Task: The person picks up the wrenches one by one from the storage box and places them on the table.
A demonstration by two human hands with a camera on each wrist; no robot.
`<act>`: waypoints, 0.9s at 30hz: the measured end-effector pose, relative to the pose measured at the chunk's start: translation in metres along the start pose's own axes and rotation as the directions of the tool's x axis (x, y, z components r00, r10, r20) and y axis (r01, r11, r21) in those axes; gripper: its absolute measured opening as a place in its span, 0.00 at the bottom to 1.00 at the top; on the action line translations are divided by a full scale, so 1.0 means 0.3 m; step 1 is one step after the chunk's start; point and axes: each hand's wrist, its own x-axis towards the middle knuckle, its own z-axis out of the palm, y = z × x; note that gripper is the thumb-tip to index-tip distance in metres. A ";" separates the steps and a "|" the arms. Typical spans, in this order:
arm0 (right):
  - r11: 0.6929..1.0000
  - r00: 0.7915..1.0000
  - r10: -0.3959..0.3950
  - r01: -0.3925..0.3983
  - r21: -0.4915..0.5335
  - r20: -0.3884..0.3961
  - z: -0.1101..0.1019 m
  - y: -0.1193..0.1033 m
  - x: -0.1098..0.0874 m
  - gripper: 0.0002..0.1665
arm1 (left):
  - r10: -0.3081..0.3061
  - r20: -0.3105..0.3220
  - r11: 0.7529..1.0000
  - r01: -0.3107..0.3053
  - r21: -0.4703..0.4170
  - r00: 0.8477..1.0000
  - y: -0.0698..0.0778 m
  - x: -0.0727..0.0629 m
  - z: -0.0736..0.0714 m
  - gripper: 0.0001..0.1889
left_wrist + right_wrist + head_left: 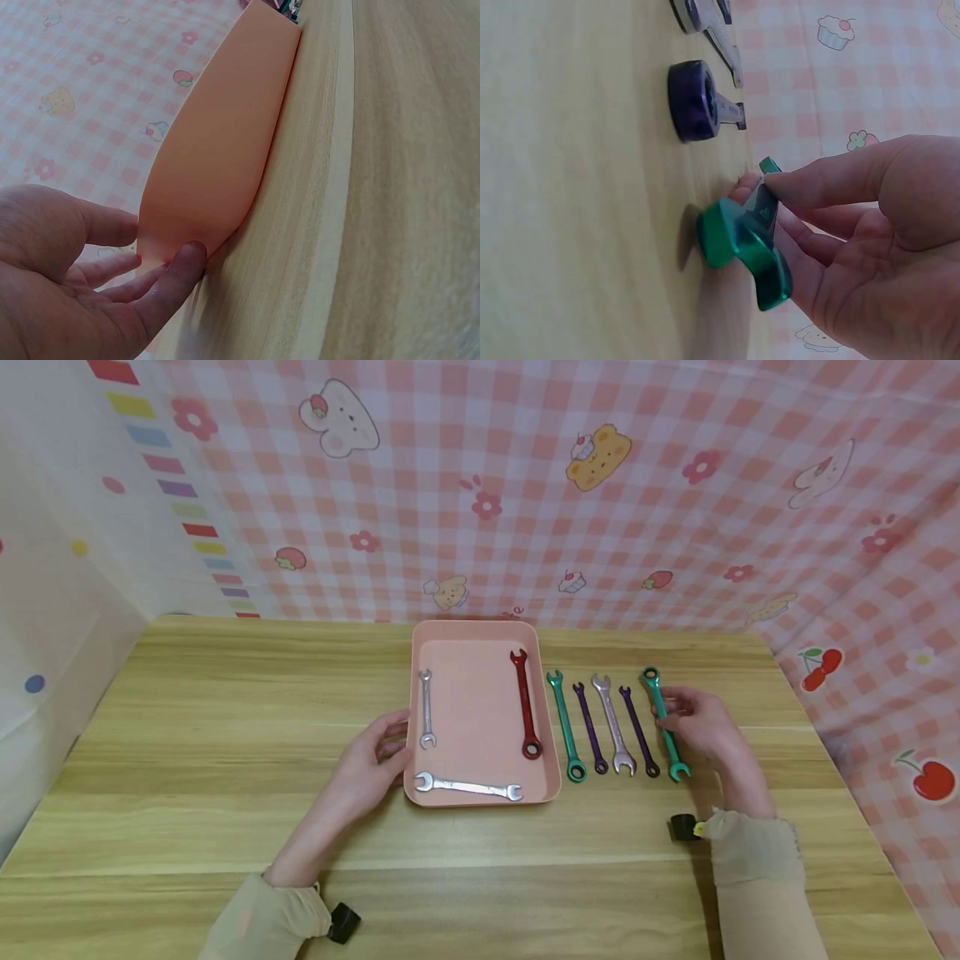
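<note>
My right hand pinches a green combination wrench at its middle, thumb on one side and fingers on the other. In the right wrist view the wrench's open end points toward the camera, with a shadow beside it on the wood. My left hand rests its fingertips against the left outer wall of a pink tray, thumb near the front. Inside the tray lie a small silver wrench at left, a red wrench at right and a larger silver wrench along the front.
Between tray and right hand, several wrenches lie side by side: a green one, a purple one, a silver one and another purple one. A checked cloth hangs behind the wooden table.
</note>
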 end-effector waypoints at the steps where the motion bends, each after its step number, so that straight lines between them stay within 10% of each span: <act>1: 1.000 1.000 0.007 -0.007 -0.001 0.000 0.000 0.000 0.000 0.35 | 0.001 0.000 1.000 -0.001 -0.003 1.000 -0.001 0.001 0.000 0.30; 27: 0.995 0.999 -0.001 -0.002 -0.100 -0.035 0.027 -0.020 0.006 0.31 | -0.002 0.000 1.000 0.002 -0.001 1.000 0.001 -0.003 -0.001 0.30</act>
